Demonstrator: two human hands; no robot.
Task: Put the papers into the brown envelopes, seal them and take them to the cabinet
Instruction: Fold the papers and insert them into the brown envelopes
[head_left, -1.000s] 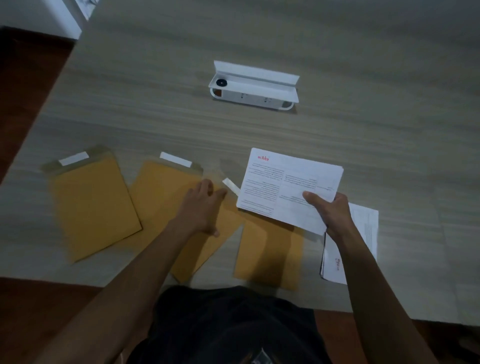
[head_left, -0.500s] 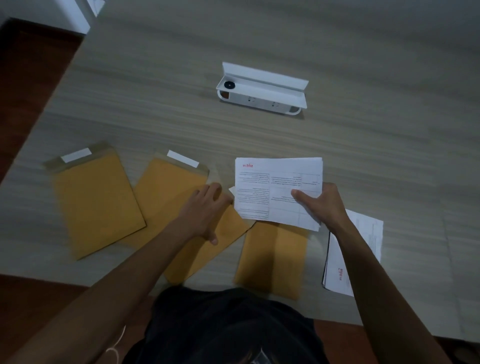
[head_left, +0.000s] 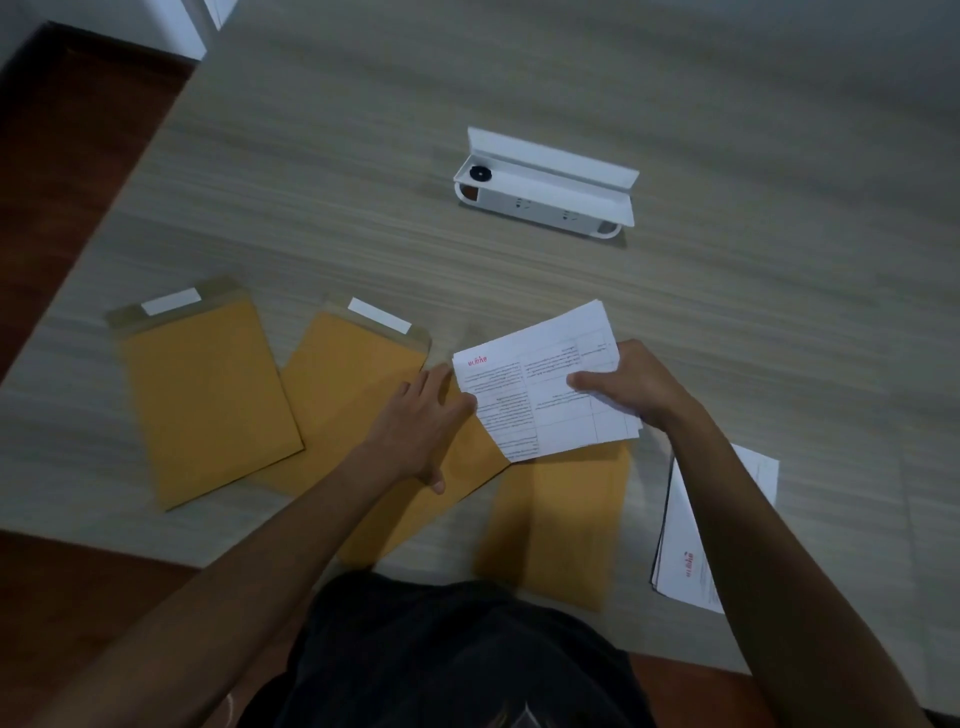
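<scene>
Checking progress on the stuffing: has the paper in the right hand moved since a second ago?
Yes. The paper has swung left and down toward the left hand, over the third envelope.

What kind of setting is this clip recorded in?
Probably an office or home desk: a wood-grain table with brown envelopes, a stack of printed papers and a white open-lidded box.

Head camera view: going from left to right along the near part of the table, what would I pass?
Leftmost brown envelope → second brown envelope → left hand → printed sheets held by the right hand → stack of papers on the table.
</scene>
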